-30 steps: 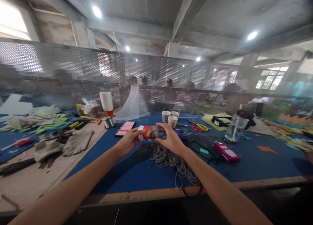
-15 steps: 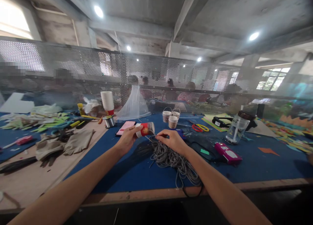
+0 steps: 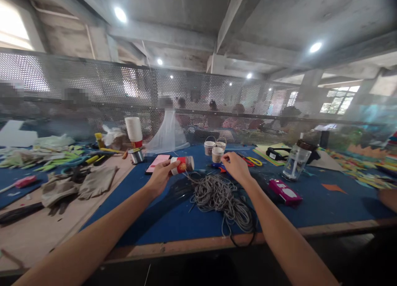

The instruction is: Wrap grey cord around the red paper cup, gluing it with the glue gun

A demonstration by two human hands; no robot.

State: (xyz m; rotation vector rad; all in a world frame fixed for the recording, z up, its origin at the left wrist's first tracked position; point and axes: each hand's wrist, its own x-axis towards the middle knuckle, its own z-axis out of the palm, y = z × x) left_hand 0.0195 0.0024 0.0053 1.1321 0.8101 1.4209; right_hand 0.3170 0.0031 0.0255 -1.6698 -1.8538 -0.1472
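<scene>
My left hand [image 3: 161, 176] is wrapped round a red and white paper cup [image 3: 182, 165], which lies tilted on its side in the air. Grey cord shows at the cup's right end. To the right, my right hand [image 3: 237, 167] hovers past the cord pile with its fingers bent together. A blue tool with an orange-red part [image 3: 218, 166], perhaps a glue gun, lies right by those fingertips; whether they touch it I cannot tell. Between my forearms spreads a tangled heap of grey cord [image 3: 214, 193] on the blue mat [image 3: 139, 224].
Small cord-wrapped buckets [image 3: 217, 154], scissors [image 3: 254, 162] and a pink box [image 3: 285, 192] lie beyond and right. A glass bottle [image 3: 296, 162] stands at right. Behind my left hand are a phone [image 3: 157, 163], wire spool [image 3: 136, 156] and stacked cups [image 3: 133, 129]. Gloves [image 3: 97, 181] lie left.
My right hand has let go of the cord by the cup and moved right, over to the blue tool. The left hand still holds the cup. The view has shifted slightly.
</scene>
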